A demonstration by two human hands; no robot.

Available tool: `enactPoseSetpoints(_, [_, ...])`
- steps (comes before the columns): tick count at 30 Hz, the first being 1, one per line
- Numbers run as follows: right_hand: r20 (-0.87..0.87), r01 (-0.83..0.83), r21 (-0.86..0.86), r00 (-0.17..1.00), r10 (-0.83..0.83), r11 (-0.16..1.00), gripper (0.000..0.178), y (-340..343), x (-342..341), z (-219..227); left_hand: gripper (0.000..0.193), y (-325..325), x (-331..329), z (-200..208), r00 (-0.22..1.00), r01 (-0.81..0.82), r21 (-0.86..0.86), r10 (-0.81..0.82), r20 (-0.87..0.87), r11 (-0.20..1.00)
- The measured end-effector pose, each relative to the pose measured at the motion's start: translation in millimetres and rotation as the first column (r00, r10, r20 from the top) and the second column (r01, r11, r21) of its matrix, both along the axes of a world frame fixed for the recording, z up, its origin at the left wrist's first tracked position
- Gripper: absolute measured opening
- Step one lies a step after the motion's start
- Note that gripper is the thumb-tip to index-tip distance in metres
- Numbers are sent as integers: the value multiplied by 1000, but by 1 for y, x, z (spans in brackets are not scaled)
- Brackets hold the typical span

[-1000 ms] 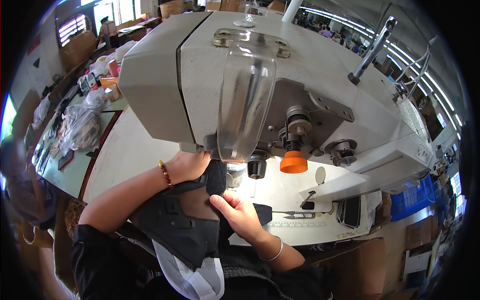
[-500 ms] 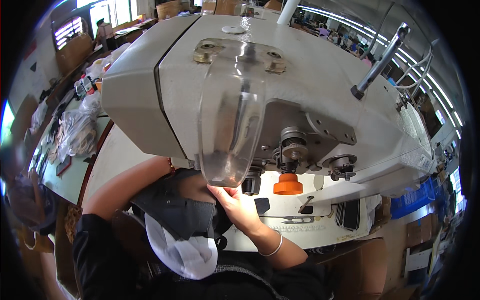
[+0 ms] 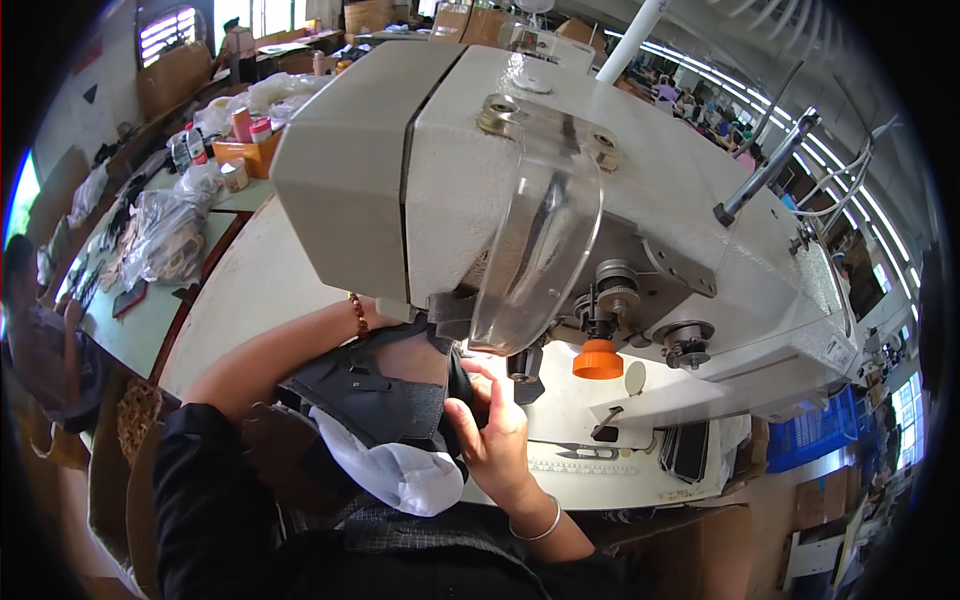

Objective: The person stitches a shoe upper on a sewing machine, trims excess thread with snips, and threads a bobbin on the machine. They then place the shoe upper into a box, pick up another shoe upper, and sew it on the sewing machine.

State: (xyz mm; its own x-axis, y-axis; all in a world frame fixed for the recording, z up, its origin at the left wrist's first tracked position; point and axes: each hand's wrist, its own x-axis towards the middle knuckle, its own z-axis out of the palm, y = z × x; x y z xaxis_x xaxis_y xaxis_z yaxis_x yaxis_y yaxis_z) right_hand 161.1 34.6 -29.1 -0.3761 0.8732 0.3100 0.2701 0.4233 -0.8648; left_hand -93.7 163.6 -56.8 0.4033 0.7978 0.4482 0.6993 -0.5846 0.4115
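Note:
A post-type industrial sewing machine (image 3: 345, 170) with a clear guard (image 3: 535, 250) fills the middle. Under its head sits a black sewn piece (image 3: 385, 405) with a smooth brownish panel and a small buckle-like fitting. White cloth (image 3: 400, 480) hangs from its near side. My left hand (image 3: 385, 312) reaches round the far side of the piece; a beaded bracelet shows at its wrist, and the machine and the piece hide its fingers. At the piece's right edge, my right hand (image 3: 497, 435) has thumb and fingers apart, their tips touching the black material.
Tweezer-like snips (image 3: 588, 452) and a ruler (image 3: 570, 467) lie on the white machine table (image 3: 215, 315). An orange knob (image 3: 597, 360) hangs below the machine arm. Plastic bags (image 3: 165, 240) cover a side table at left, where another person (image 3: 45, 345) sits. A blue crate (image 3: 810, 435) stands right.
My head has shifted, so the machine appears further right. The right thumb and fingers have spread from a pinch at the edge. The black piece has turned, showing more brown panel and its fitting.

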Motion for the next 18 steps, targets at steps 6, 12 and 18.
enactPoseSetpoints(6, [-145,-78,219,983,111,973,33,6,-1,7,26,-7,-4,-5,999,-32,-16,33,30,999])
enactPoseSetpoints(12, [-193,-197,9,962,195,980,30,22,18,4,25,-14,-2,-23,981,-117,1,116,154,993])
enactPoseSetpoints(18, [-160,-140,39,977,144,989,11,46,29,-4,25,-14,2,-50,902,-201,-59,208,377,978])
